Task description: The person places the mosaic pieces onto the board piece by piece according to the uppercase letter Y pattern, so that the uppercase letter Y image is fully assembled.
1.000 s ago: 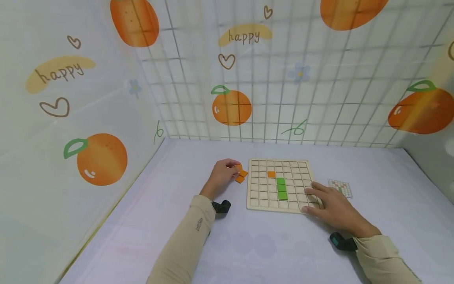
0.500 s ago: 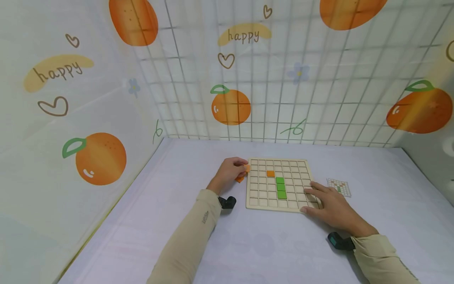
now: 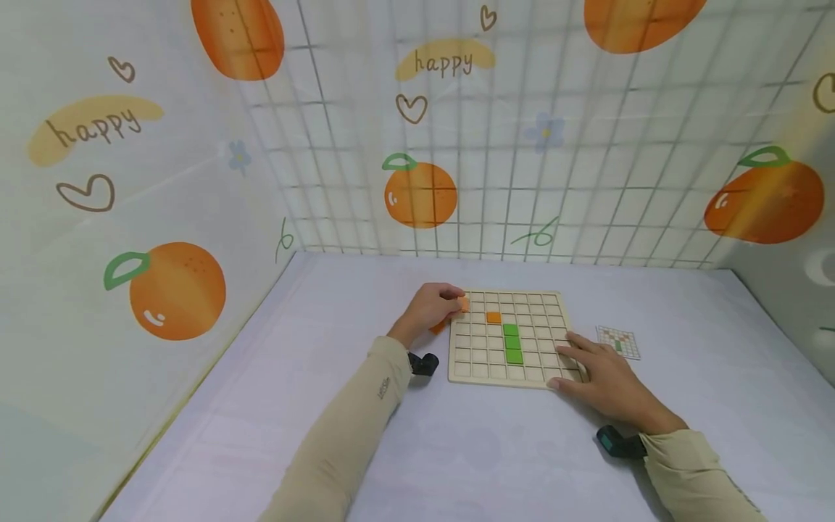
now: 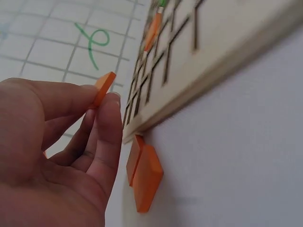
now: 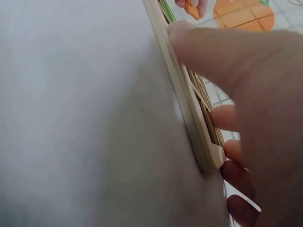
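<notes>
My left hand (image 3: 428, 310) pinches an orange square tile (image 4: 105, 90) between thumb and fingers, above the far left corner of a wooden grid board (image 3: 476, 374). Beneath that hand, just left of the board, lie loose orange tiles (image 4: 147, 177); in the head view the hand partly hides them. On the board sit one orange tile (image 3: 493, 317) and a column of green tiles (image 3: 512, 344). With its fingers spread and relaxed, my right hand (image 3: 609, 380) rests on the board's near right corner, the thumb at the front edge.
A small card (image 3: 618, 342) printted with a coloured grid lies right of the board, partly behind the right hand. The pale tablecloth (image 3: 483, 457) spreads around the board. A patterned curtain (image 3: 352, 145) stands at the back and sides.
From the loose orange tiles, my left hand has moved right and away with one pinched tile, reaching the board's far left corner. The right hand stays on the board.
</notes>
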`<state>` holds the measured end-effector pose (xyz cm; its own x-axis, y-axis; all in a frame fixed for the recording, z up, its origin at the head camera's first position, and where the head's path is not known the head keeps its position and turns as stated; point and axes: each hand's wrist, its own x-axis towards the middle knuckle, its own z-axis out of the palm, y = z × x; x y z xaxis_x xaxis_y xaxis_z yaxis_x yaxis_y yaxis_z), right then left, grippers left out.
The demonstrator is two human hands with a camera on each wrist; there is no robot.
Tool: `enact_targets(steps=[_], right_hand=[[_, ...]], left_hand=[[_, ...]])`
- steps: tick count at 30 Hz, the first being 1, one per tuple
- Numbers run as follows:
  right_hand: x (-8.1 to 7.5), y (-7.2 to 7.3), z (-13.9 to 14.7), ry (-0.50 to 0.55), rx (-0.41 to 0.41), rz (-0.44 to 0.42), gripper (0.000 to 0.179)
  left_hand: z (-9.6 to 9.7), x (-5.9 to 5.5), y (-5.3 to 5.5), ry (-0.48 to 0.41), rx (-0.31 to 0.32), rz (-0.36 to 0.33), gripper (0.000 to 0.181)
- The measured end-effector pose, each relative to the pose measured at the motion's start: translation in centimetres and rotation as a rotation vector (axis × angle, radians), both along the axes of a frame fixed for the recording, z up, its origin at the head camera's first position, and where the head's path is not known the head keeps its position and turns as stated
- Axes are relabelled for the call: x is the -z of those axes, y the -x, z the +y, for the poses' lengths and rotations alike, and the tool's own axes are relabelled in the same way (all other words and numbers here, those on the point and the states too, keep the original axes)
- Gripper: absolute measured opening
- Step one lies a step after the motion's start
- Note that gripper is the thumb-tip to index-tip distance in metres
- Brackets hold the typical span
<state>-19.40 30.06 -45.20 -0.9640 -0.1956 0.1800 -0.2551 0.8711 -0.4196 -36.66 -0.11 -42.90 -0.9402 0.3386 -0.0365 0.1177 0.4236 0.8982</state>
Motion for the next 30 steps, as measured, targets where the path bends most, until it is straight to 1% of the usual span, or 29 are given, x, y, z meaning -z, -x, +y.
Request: enact_targets(steps=[5, 10, 14, 18, 30], right_hand=[[0.0, -0.1, 0.0, 0.015, 0.002, 0.002, 0.075], [0.3, -0.2, 0.0, 0.037, 0.005, -0.015, 0.076], [0.4, -0.2, 0.0, 0.038, -0.002, -0.004, 0.074], [0.3, -0.1, -0.2, 0.032, -0.003, 0.007, 0.072], [-0.1, -0.2, -0.3, 0.041, 0.005, 0.006, 0.070]], left_hand=[[0.7, 0.3, 0.4, 0.013, -0.012, -0.013, 0.023], [1.3, 0.6, 0.2, 0.000, -0.024, -0.027, 0.028], [1.6, 0.9, 0.1, 0.006, -0.029, -0.041, 0.032], [1.6, 1.0, 0.0, 0.018, -0.041, -0.016, 0.032], [2.2, 0.7, -0.4, 0.076, -0.076, 0.025, 0.035]])
